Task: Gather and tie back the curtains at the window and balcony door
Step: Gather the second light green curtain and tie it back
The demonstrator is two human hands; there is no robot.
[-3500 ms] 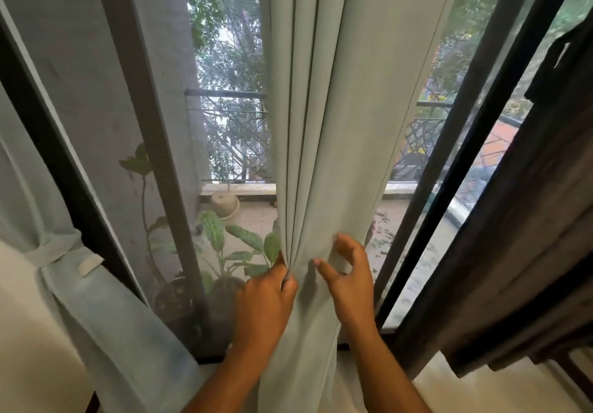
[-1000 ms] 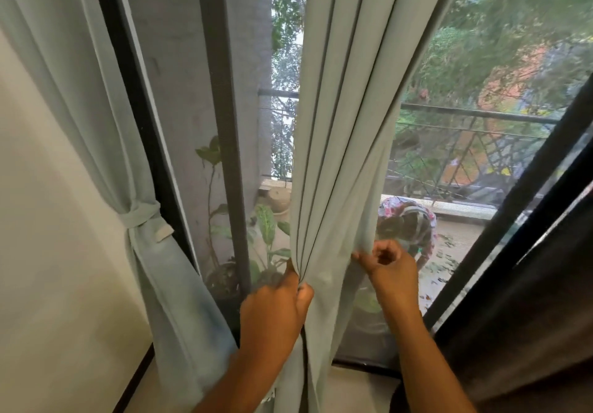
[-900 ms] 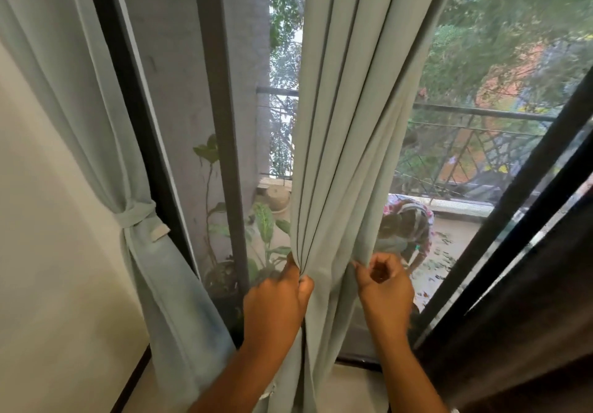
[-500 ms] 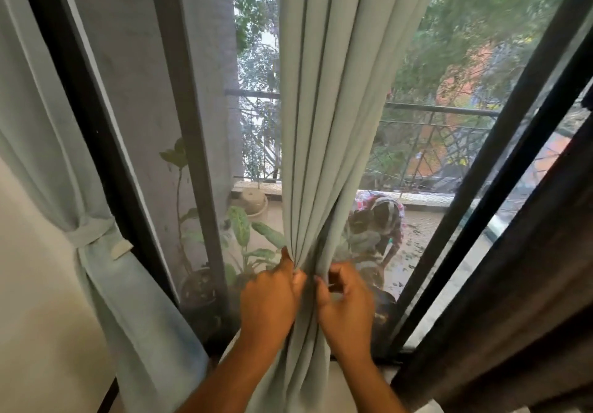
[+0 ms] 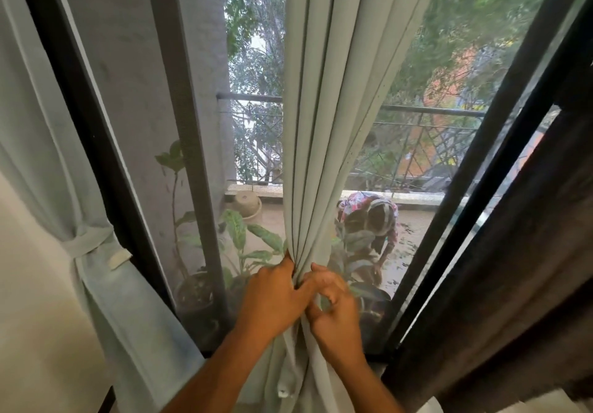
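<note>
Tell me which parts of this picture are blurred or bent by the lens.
Head view: the right hand is smeared by motion, the left hand sharper; both grip the curtain; the door frame leans from wide-angle distortion; daylight comes from outside.

The curtain [image 5: 324, 130] hangs at centre, before the glass. Both hands meet on its folds at 6 o'clock, left hand [image 5: 272, 300] touching right hand [image 5: 333, 310]. A tied curtain [image 5: 96, 252] hangs at 9 o'clock, a dark curtain [image 5: 513, 268] at 4 o'clock. Plants [image 5: 244, 245] and a railing [image 5: 426, 111] lie behind the glass.
</note>
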